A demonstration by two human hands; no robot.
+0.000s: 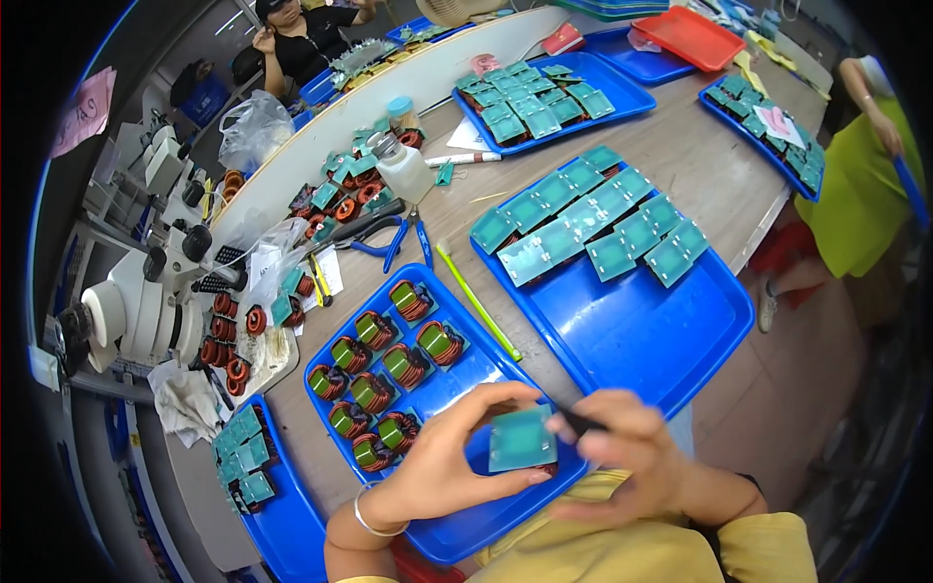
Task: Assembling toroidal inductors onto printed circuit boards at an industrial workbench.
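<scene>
My left hand [442,466], a bangle at its wrist, grips a square green circuit board [523,439] by its edges. A sliver of dark coil shows under the board. Blurred by motion, my right hand [627,447] is closed round a slim black-handled tool [581,421] at the board's right edge; its kind cannot be made out. Both hands are over the near end of a blue tray [452,530]. In that tray stand several copper-wound coils [403,364] with green tops, on boards.
A second blue tray [671,340] holds boards in rows, green side up. Blue-handled pliers [397,243], a yellow-green brush [476,301] and a clear bottle [403,170] lie or stand beyond. Another loaded tray [622,97] sits at the back. People are across the partition and at right.
</scene>
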